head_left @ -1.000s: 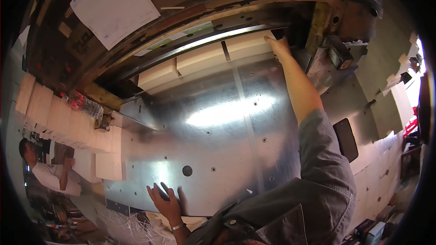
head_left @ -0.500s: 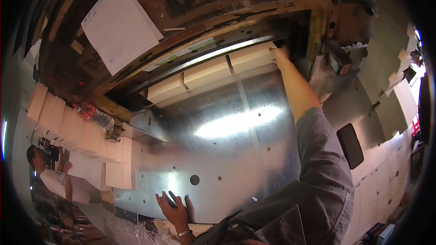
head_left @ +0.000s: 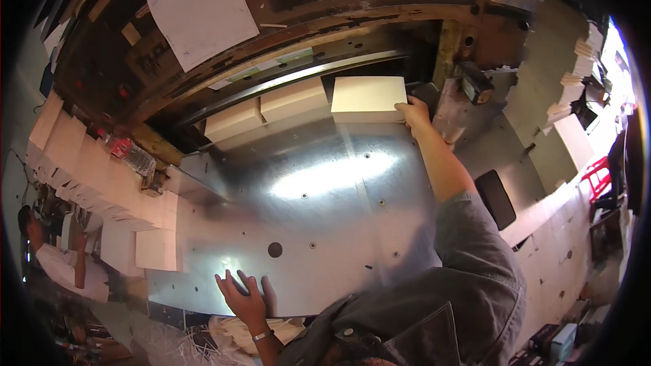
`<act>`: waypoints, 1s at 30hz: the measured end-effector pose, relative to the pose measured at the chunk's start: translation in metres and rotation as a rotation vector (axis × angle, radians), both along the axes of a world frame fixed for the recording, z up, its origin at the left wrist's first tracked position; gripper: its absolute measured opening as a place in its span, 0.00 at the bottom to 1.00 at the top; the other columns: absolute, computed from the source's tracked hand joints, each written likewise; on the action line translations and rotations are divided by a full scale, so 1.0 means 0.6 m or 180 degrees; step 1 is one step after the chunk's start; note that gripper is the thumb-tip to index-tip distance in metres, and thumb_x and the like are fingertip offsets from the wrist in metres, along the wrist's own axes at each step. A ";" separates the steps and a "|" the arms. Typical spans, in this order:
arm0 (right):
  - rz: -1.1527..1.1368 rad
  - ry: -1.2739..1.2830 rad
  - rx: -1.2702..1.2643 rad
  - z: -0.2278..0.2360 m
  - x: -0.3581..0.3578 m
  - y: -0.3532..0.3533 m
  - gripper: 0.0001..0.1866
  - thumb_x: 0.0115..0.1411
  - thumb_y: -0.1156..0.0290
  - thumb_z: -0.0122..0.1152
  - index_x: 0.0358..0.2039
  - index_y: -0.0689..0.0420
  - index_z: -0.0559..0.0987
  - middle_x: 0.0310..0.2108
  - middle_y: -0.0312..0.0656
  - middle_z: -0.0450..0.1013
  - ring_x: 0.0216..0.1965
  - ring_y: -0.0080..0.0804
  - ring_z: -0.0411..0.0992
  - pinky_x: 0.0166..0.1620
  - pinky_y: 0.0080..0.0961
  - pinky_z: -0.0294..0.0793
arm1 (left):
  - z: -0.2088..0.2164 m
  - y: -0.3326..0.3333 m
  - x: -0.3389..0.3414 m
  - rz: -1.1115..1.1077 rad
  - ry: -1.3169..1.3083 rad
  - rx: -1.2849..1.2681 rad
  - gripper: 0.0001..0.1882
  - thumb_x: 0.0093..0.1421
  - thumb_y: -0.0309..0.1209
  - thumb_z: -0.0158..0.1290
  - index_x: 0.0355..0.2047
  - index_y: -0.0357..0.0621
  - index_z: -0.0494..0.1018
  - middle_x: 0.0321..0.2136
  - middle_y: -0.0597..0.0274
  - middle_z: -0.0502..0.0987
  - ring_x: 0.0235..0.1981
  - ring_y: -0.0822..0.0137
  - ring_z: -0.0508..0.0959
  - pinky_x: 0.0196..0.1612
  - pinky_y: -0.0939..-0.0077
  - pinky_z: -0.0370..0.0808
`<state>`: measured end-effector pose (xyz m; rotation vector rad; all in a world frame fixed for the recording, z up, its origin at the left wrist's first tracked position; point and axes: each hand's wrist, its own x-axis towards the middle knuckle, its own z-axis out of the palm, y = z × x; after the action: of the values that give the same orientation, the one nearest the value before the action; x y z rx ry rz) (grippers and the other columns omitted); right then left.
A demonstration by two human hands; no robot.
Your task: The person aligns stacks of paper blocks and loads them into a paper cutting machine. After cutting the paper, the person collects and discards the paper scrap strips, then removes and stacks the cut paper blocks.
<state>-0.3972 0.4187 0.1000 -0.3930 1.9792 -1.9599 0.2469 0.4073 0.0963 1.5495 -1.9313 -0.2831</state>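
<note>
My right hand [head_left: 415, 114] grips the right end of a stack of cream paper [head_left: 368, 98], thumb on top, at the far side of the metal table [head_left: 325, 217]. This stack sits turned and drawn forward from the machine's slot. Two more paper stacks, one in the middle [head_left: 293, 98] and one at the left [head_left: 232, 120], stay lined up under the long metal bar [head_left: 298, 81]. Low in the picture, my left hand [head_left: 243, 297] hovers at the table's near edge, fingers spread, holding nothing. A bracelet circles its wrist.
A side guide [head_left: 196, 179] stands at the table's left. Beyond it are tall paper stacks [head_left: 88, 169] and a plastic bottle [head_left: 129, 152]. A black phone [head_left: 496, 198] lies at the right. Written sheets [head_left: 203, 13] rest on the machine. Another person [head_left: 68, 264] is at far left.
My right hand has pulled the right-hand paper stack out from under the bar toward me, opening a gap beside the middle stack. My left hand stays spread near the front edge.
</note>
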 end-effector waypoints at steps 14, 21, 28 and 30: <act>0.2417 0.0044 0.0851 0.034 0.293 0.165 0.34 0.57 0.68 0.69 0.65 0.57 0.75 0.46 0.43 0.80 0.35 0.28 0.78 0.34 0.28 0.80 | -0.016 0.044 0.019 0.1027 0.0488 -0.0652 0.44 0.63 0.33 0.60 0.75 0.43 0.52 0.77 0.43 0.37 0.77 0.40 0.44 0.74 0.41 0.48; 0.3428 0.1323 0.1015 0.057 0.519 0.148 0.35 0.59 0.60 0.68 0.67 0.53 0.72 0.57 0.54 0.77 0.52 0.50 0.78 0.57 0.40 0.76 | -0.037 0.140 0.051 0.0827 0.4620 0.1463 0.35 0.72 0.37 0.50 0.74 0.39 0.51 0.74 0.51 0.53 0.73 0.56 0.56 0.74 0.60 0.53; 0.4124 0.1907 0.1172 0.090 0.623 0.156 0.39 0.58 0.54 0.69 0.68 0.50 0.69 0.55 0.55 0.77 0.57 0.55 0.74 0.60 0.44 0.72 | 0.056 0.209 0.035 0.0364 0.5163 0.2587 0.30 0.75 0.44 0.49 0.70 0.40 0.59 0.60 0.55 0.72 0.59 0.62 0.74 0.63 0.61 0.71; 0.4405 0.2531 0.1365 0.083 0.615 0.148 0.45 0.58 0.51 0.69 0.72 0.53 0.63 0.59 0.58 0.73 0.62 0.56 0.70 0.64 0.45 0.68 | 0.057 0.219 0.023 0.0725 0.4624 0.2126 0.30 0.74 0.40 0.51 0.70 0.40 0.59 0.59 0.54 0.72 0.58 0.61 0.75 0.61 0.61 0.73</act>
<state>-0.0281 0.5072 0.1500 -1.9312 1.5137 -0.4843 0.2605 0.5387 0.1307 1.2102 -0.4962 -1.5365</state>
